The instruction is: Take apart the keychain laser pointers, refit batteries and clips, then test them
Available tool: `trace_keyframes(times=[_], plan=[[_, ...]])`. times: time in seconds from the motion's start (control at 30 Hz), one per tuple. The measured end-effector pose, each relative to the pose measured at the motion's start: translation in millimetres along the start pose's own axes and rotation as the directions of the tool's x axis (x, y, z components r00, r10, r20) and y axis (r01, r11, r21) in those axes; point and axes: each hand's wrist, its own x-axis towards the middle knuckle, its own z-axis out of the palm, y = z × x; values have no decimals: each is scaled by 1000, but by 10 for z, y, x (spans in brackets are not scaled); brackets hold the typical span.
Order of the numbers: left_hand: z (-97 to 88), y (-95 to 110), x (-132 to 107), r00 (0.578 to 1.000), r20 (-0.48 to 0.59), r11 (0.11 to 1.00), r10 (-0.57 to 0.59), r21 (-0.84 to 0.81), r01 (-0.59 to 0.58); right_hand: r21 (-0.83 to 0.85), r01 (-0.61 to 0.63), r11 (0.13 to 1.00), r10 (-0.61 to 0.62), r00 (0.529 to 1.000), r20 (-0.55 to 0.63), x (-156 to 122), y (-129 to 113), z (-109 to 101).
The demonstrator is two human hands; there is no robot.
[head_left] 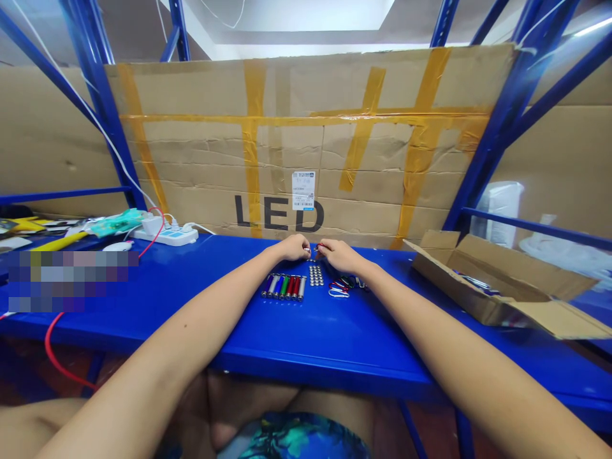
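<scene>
Both hands are close together at the far middle of the blue table. My left hand (295,247) is closed, its fingertips pinched; what they hold is too small to make out. Pinched in my right hand (338,255) is a small red and silver piece (320,247), its kind unclear. Just nearer than my left hand, several small metallic tubes (284,287) in silver, blue, green and red lie side by side. To their right, small round silver pieces (316,275) form a neat grid. Carabiners (339,290) in red, silver and black lie under my right wrist.
An opened cardboard box (478,290) with shiny items inside stands at the right. On the left are a white power strip (167,234), cables and a clutter of tools. A large cardboard sheet marked LED (306,146) rises behind the table (335,338), between blue posts.
</scene>
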Motion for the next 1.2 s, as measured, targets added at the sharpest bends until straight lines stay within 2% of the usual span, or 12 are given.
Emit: trace_keyframes(times=[0.2, 0.67, 0.83, 0.97, 1.07, 1.13, 1.2], plan=[[24, 57, 7, 1000, 7, 1000, -3, 15, 3, -38, -14, 999, 15, 999, 30, -43, -75, -37], [41, 134, -60, 995, 67, 998, 69, -11, -68, -18, -2, 1000, 3, 999, 49, -80, -24, -51], [-46, 150, -108, 996, 74, 998, 51, -49, -48, 122, 22, 992, -25, 1000, 20, -133, -72, -141], [-224, 87, -338, 998, -46, 996, -36, -83, 32, 249, 75, 966, -54, 995, -87, -255, -138, -333], [-379, -15, -610, 988, -103, 993, -114, -50, 109, 318, 55, 947, -26, 995, -97, -343, -174, -439], [-472, -76, -777, 977, -89, 982, -191, -18, 191, 336, 34, 941, -14, 998, -63, -379, -188, -458], [-545, -115, -896, 948, -31, 946, -318, 55, 319, 303, 15, 953, -9, 1000, -20, -398, -196, -445]])
